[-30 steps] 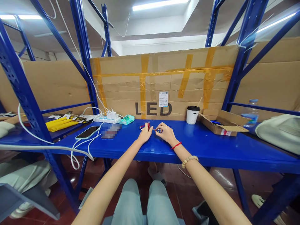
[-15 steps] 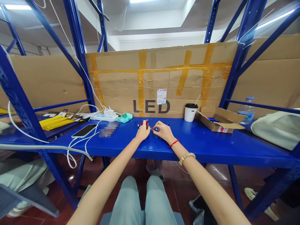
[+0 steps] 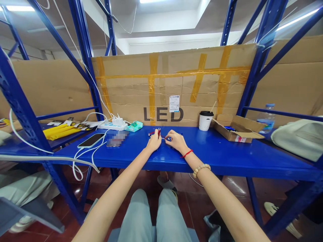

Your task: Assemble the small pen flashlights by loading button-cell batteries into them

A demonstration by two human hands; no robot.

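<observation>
Along blue workbenches (image 3: 214,156), yellow pieces (image 3: 57,132) lie at far left, followed by a phone (image 3: 91,140) beside looping white cables (image 3: 74,164), a power strip (image 3: 104,125) and a green packet (image 3: 134,126). At center, a person's left hand (image 3: 153,142) holds a small red item (image 3: 158,132) upright between thumb and fingers, above the tabletop; just beside it, the right hand (image 3: 176,140) narrows to a pinch on a small dark part (image 3: 168,138), too tiny to identify. Farther right stand a lidded white cup (image 3: 204,123), an open cardboard box (image 3: 232,136) and a capped bottle (image 3: 266,117).
</observation>
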